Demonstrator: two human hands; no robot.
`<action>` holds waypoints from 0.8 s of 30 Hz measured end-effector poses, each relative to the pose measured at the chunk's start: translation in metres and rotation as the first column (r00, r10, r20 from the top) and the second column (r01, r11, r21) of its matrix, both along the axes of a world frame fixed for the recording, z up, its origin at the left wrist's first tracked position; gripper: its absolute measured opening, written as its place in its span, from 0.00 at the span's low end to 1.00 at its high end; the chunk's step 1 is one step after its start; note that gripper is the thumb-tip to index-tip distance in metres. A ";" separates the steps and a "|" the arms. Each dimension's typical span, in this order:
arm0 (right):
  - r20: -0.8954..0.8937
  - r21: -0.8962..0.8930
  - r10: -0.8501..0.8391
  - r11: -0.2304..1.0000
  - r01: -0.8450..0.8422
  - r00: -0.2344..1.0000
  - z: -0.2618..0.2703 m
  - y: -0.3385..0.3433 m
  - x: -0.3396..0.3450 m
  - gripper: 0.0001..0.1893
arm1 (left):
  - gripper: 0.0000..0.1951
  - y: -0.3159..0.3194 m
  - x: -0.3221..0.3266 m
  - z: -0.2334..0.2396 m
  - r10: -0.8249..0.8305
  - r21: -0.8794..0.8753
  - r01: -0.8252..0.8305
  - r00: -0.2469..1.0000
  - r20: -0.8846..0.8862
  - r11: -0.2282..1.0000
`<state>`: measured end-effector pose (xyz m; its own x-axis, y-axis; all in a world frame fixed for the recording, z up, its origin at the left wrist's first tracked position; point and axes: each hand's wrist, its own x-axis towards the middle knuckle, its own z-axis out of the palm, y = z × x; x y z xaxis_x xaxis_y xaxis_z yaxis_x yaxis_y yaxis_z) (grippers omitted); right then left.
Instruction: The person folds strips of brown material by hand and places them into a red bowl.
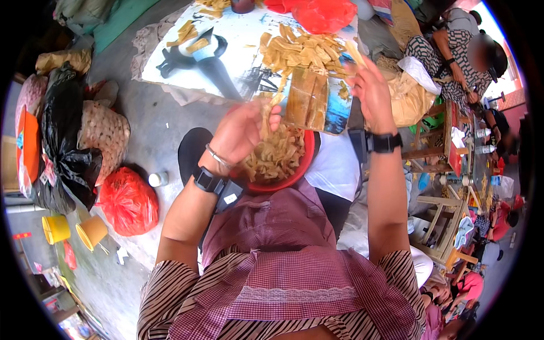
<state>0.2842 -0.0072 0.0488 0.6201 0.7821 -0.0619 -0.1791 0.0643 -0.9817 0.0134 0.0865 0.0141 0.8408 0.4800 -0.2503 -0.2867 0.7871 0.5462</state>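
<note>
My left hand (250, 127) is over the red plastic basin (311, 155) in my lap, closed on a pale yellow-brown strip (266, 119) that hangs from the fingers. Similar strips (276, 155) fill the basin. My right hand (369, 91), raised at the table's right edge, pinches another flat strip (354, 53) between thumb and fingers. A heap of strips (297, 49) lies on the table between and beyond my hands. In front of it, at the near table edge, is a brown board (307, 100) with a glossy, worn surface. The strips' exact material cannot be told.
The printed tabletop (157, 70) holds red plastic bags (325, 15) at its far side. On the left floor are a tied red bag (128, 202), a white jar (158, 179), yellow buckets (56, 229) and black bags (63, 140). Right: a paper sack (410, 106), wooden stools (442, 229) and several people.
</note>
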 end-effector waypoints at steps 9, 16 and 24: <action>0.215 -0.065 -0.088 0.992 0.104 0.973 -0.029 -0.035 -0.014 0.16 | 0.14 -0.019 -0.068 -0.062 0.139 0.352 0.050 0.859 -0.492 0.935; 0.150 -0.234 -0.271 0.925 0.300 0.951 -0.119 -0.131 -0.047 0.06 | 0.14 -0.032 -0.047 -0.134 0.136 0.622 0.445 0.733 -0.666 0.645; 0.226 -0.307 -0.236 0.904 0.299 0.945 -0.138 -0.127 -0.056 0.04 | 0.12 -0.013 0.002 -0.152 0.232 0.483 0.857 0.514 -0.826 -0.180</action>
<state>0.2286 -0.1346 -0.0896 0.8279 0.5384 -0.1571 -0.0208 -0.2505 -0.9679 0.0150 0.0737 -0.1376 0.8528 0.3476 -0.3898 0.5070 -0.7303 0.4579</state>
